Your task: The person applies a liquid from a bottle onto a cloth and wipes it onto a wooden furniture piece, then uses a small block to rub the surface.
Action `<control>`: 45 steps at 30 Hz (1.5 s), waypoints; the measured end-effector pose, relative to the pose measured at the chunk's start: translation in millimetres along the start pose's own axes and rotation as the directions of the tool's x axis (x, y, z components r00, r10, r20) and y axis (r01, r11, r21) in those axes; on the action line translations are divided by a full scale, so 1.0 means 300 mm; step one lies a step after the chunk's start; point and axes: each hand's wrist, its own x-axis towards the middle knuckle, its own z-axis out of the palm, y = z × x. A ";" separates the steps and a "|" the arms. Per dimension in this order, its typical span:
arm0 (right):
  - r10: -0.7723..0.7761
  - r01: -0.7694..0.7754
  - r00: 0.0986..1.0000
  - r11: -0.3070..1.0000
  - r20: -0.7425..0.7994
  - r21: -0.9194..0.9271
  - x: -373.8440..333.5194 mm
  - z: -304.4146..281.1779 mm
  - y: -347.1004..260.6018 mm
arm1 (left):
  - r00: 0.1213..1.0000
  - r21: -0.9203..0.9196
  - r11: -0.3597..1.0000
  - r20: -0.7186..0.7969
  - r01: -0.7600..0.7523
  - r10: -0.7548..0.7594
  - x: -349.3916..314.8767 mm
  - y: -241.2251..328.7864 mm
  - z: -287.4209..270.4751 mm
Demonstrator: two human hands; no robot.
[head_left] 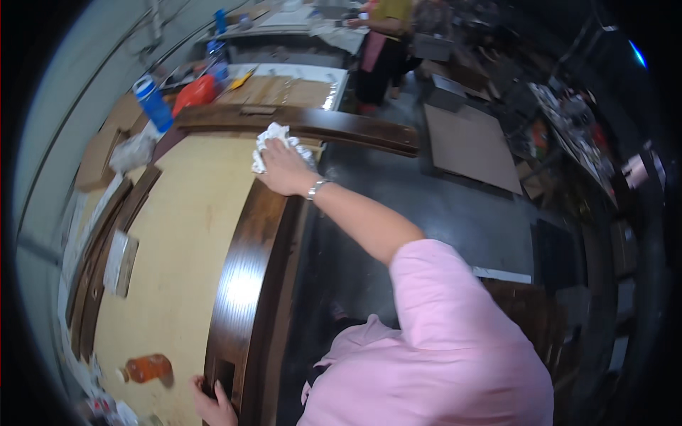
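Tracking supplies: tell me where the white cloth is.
The cloth is under the right grip, left of centre in the head view, by the far end of the shiny dark beam.

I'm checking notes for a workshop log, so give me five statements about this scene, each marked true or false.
1. The right hand has a white cloth under its fingers. True.
2. The metal wristband is on the left wrist. False: it is on the right wrist.
3. The left hand is at the near end of a dark wooden beam. True.
4. The blue bottle is right of the red bundle. False: it is to the left.
5. The bottle of orange liquid is on the pale panel. True.
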 end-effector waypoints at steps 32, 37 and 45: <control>-0.367 0.389 0.921 0.866 -0.129 0.316 -0.290 0.106 -0.545 | 0.997 -0.005 0.997 -0.017 -0.071 0.071 0.003 0.063 0.004; 0.145 -0.149 0.972 -0.234 0.186 0.961 -0.151 0.001 -0.555 | 0.993 -0.031 0.992 0.001 -0.118 0.118 0.012 0.054 0.009; -0.266 0.369 0.924 0.811 -0.276 0.453 -0.250 0.096 -0.439 | 0.996 -0.089 0.992 0.008 -0.087 0.088 0.024 0.005 0.011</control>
